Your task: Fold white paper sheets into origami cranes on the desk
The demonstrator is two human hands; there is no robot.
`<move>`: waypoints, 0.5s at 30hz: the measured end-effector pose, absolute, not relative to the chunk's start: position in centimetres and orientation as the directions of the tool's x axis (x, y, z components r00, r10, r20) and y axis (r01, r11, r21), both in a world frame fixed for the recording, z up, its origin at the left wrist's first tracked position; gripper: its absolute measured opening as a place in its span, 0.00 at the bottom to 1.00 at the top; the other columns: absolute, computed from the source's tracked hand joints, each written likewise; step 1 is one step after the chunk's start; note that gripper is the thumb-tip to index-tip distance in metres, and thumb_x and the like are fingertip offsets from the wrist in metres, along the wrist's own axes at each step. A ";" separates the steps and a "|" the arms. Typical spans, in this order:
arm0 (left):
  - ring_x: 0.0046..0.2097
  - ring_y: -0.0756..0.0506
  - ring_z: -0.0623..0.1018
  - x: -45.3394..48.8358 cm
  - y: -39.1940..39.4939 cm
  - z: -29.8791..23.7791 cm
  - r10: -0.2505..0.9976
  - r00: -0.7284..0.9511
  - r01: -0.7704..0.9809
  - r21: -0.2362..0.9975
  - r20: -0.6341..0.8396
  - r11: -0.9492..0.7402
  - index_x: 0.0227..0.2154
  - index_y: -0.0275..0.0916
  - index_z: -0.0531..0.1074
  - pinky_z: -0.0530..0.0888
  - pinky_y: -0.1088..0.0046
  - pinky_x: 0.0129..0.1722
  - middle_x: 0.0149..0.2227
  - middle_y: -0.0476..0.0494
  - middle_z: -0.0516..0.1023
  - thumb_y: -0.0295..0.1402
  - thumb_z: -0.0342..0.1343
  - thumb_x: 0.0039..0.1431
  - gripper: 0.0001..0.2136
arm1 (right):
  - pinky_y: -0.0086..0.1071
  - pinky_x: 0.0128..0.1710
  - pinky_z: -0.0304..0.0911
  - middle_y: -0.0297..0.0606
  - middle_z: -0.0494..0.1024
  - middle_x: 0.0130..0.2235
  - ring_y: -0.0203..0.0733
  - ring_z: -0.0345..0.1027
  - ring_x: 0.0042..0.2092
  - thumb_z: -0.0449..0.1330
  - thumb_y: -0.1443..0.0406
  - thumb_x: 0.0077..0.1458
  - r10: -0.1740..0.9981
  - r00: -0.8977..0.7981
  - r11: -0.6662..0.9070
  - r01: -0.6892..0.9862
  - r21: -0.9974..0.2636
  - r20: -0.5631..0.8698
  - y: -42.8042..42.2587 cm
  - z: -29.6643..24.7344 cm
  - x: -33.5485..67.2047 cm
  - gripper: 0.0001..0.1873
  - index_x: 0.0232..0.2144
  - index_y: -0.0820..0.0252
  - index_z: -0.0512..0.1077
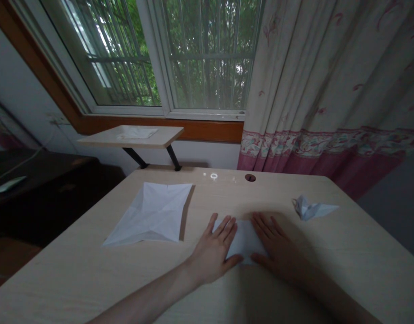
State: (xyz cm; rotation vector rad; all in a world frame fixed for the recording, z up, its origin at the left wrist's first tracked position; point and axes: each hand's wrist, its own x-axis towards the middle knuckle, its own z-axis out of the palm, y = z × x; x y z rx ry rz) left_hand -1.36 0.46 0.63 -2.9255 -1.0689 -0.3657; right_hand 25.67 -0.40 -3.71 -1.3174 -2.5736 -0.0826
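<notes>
A small piece of white paper [246, 238] lies flat on the table in front of me, partly covered by both hands. My left hand [217, 247] rests on its left side, fingers stretched out and spread. Across from it, my right hand [276, 245] presses on the right side, also flat with fingers extended. Both thumbs point inward near the paper's lower edge, with a small gap between them. Whether the paper is folded underneath the hands I cannot tell.
To the left lies a larger creased white sheet [156, 211]. A folded paper piece with pointed ends [311, 209] sits at the right. Behind, a raised shelf [166, 133] carries more white paper [137, 132]. A round hole [250, 178] is near the table's [92, 274] back edge.
</notes>
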 end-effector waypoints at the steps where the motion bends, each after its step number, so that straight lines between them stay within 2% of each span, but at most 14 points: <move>1: 0.69 0.38 0.57 -1.4 0.5 0.8 0.616 0.758 0.614 0.086 0.213 -0.785 0.66 0.34 0.55 0.49 0.51 0.68 0.67 0.34 0.59 0.53 0.45 0.68 0.32 | 0.55 0.67 0.45 0.47 0.46 0.71 0.56 0.41 0.70 0.54 0.49 0.63 0.785 -0.573 0.603 0.794 -0.076 0.236 -0.4 -3.6 25.7 0.48 0.70 0.58 0.30; 3: 0.68 0.38 0.61 -1.4 0.4 1.0 0.602 0.773 0.591 0.115 0.201 -0.798 0.65 0.33 0.57 0.55 0.55 0.67 0.66 0.34 0.61 0.55 0.47 0.66 0.35 | 0.53 0.67 0.47 0.46 0.45 0.71 0.55 0.41 0.70 0.55 0.50 0.63 0.778 -0.588 0.618 0.779 -0.103 0.222 -0.3 -3.2 25.7 0.47 0.70 0.57 0.30; 6: 0.66 0.38 0.64 -1.4 0.3 1.1 0.608 0.769 0.588 0.152 0.200 -0.794 0.64 0.34 0.61 0.61 0.57 0.65 0.65 0.35 0.63 0.56 0.50 0.64 0.34 | 0.51 0.66 0.49 0.45 0.44 0.71 0.54 0.41 0.70 0.56 0.52 0.63 0.781 -0.589 0.619 0.776 -0.122 0.208 -0.3 -2.9 25.7 0.47 0.70 0.57 0.30; 15: 0.61 0.37 0.71 -1.3 0.0 1.3 0.615 0.748 0.583 0.196 0.250 -0.788 0.58 0.37 0.69 0.69 0.55 0.59 0.60 0.39 0.72 0.49 0.55 0.64 0.26 | 0.57 0.66 0.47 0.45 0.43 0.71 0.59 0.37 0.71 0.55 0.47 0.62 0.745 -0.636 0.659 0.748 -0.078 0.198 -0.2 -2.5 25.6 0.47 0.71 0.56 0.36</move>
